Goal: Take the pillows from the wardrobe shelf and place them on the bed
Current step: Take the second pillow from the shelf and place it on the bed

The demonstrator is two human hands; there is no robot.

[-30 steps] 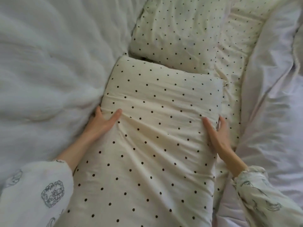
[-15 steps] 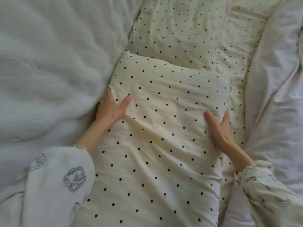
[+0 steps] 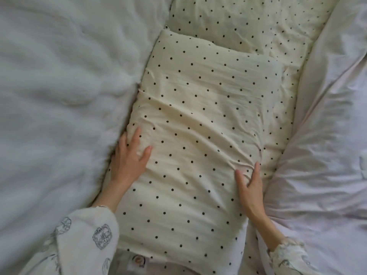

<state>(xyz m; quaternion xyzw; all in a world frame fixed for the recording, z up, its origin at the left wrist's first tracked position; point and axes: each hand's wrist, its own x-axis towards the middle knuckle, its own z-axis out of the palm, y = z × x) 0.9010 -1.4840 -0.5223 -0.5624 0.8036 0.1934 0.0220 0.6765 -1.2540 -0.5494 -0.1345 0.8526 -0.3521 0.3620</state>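
Note:
A cream pillow with black dots lies flat on the bed, its far end touching a second dotted pillow. My left hand rests on the near pillow's left edge with its fingers spread and straight. On the right edge lies my right hand, thumb and forefinger straight on top; the cover is wrinkled between them and the other fingers are hidden over the side. The pillow's near end shows a button on its cover.
A fluffy white blanket fills the left side, pressed against the pillow. A pale lilac duvet is bunched up on the right. Dotted cream bedding lies between the pillow and that duvet.
The pillow has settled flat on the bed, its near end now in view. Both hands have slid back along its sides toward me, from gripping the edges to lying on top.

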